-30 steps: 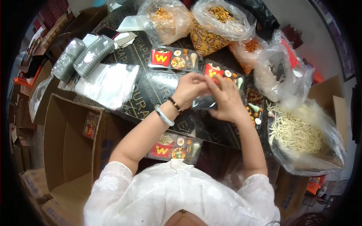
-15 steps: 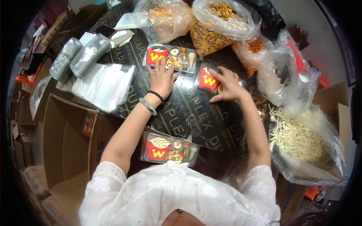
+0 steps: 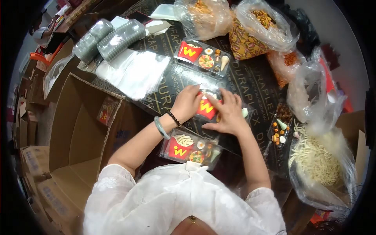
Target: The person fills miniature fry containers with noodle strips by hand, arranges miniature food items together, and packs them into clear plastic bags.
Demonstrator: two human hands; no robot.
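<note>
A clear tray with a red fries pack [image 3: 206,108] and small toy foods lies on the dark printed table, between my two hands. My left hand [image 3: 187,102] is at the tray's left edge, fingers together against it. My right hand [image 3: 230,112] lies over the tray's right part, fingers spread, hiding much of it. Just beyond is a filled tray [image 3: 203,58] with a fries pack, egg, pizza and ice cream cone. Another filled tray in clear wrapping [image 3: 189,145] sits near my body at the table's front edge.
Clear plastic sleeves [image 3: 133,72] and stacked clear trays [image 3: 121,39] lie at the left. An open cardboard box [image 3: 78,129] stands below them. Bags of small pieces [image 3: 248,37] line the back. A bag of pale strips [image 3: 319,156] is at the right. Another person [image 3: 43,35] is at far upper left.
The view has shifted. My left hand has left the far filled tray and come to the nearer tray. That tray has moved toward my body, with my right hand still on it.
</note>
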